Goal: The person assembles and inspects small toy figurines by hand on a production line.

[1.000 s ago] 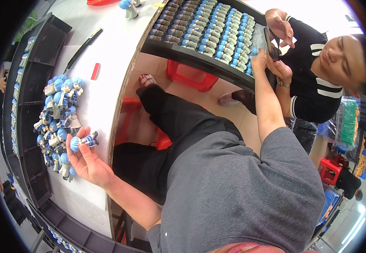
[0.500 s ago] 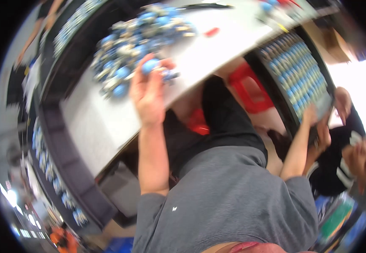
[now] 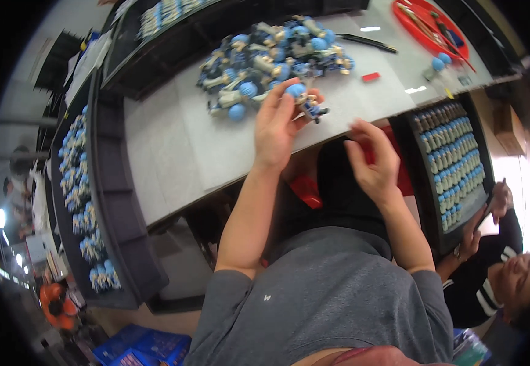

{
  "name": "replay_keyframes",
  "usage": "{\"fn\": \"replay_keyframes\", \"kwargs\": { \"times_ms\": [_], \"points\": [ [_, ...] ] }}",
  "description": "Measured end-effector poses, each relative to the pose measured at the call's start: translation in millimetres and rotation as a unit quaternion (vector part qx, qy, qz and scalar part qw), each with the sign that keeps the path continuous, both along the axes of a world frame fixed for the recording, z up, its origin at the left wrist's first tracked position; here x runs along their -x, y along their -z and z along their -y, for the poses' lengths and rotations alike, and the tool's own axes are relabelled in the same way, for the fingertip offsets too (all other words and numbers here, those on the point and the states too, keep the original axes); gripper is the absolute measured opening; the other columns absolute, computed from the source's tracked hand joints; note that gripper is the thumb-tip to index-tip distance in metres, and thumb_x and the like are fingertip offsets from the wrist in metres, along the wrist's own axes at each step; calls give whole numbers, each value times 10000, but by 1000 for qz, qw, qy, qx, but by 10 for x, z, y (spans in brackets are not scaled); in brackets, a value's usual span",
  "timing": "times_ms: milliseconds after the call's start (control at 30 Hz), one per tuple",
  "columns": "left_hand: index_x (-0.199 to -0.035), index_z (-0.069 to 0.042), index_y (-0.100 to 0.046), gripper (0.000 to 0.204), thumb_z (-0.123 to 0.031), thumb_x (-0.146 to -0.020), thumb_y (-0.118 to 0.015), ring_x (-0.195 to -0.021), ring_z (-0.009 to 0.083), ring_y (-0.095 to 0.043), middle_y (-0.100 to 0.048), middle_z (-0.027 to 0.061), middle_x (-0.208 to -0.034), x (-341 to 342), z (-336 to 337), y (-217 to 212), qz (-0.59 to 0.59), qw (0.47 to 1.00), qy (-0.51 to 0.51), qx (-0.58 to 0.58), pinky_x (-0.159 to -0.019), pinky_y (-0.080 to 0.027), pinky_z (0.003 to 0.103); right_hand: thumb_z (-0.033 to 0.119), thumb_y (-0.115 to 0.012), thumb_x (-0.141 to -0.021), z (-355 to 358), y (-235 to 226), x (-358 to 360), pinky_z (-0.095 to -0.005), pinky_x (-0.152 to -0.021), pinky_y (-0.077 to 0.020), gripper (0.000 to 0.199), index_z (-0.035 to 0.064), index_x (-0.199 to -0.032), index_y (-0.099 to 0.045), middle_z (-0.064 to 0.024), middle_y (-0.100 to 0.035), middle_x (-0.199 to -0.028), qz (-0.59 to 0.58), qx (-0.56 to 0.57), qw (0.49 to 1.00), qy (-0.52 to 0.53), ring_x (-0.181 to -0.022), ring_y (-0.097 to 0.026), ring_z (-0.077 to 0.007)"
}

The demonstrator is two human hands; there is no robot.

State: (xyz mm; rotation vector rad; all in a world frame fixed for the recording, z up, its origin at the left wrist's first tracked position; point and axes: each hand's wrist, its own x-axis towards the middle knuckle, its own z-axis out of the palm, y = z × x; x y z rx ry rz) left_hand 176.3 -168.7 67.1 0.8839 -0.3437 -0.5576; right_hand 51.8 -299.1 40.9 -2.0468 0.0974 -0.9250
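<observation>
My left hand [image 3: 275, 135] is closed around a small toy figurine [image 3: 309, 107] with a blue top and dark feet, above the near part of the white worktable [image 3: 166, 146]. The figurine's head shows between thumb and fingers, with its feet pointing right. To its right, my right hand [image 3: 377, 163] hovers by the table's front edge, fingers curved and apart, holding nothing. Beyond my left hand lies a heap of similar blue-topped figurines [image 3: 240, 60], jumbled together.
A black tray [image 3: 469, 206] at right holds rows of figurines; a co-worker's hand [image 3: 501, 198] is beside it. More figurines fill a black tray [image 3: 132, 244] at left. A red dish [image 3: 399, 17] of tools, a black pen-like tool [image 3: 370, 43] and a red block [image 3: 371, 77] lie on the table.
My right hand has come away from the tray at right, moving left toward the table edge. The left hand still holds the figurine. The whole view has shifted.
</observation>
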Motion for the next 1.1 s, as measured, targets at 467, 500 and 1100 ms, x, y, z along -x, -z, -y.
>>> {"fn": "replay_keyframes", "kwargs": {
  "times_ms": [467,500,1100],
  "points": [
    [-1101,7,-505,276,18,-829,-552,-985,147,-531,-554,95,-1114,42,-26,96,126,991,15,-45,-878,-417,269,21,-709,-639,-159,-40,-424,-326,-653,-474,426,22,-1039,-563,-118,-595,-868,41,1,999,-1,-761,-570,-259],
    [-1098,10,-506,273,19,-829,-552,-983,145,-531,-560,97,-1101,39,-50,90,131,990,11,-52,-878,-416,269,28,-709,-640,-166,-45,-435,-323,-645,-471,420,20,-1033,-563,-116,-593,-857,41,8,999,-4,-751,-566,-256],
    [-1104,17,-509,269,20,-839,-551,-946,135,-530,-561,81,-1042,60,-39,106,141,988,-1,-68,-848,-415,243,70,-683,-668,-156,-39,-397,-345,-702,-468,377,36,-1020,-555,-105,-591,-870,44,-2,999,-10,-801,-562,-266]
  ]
}}
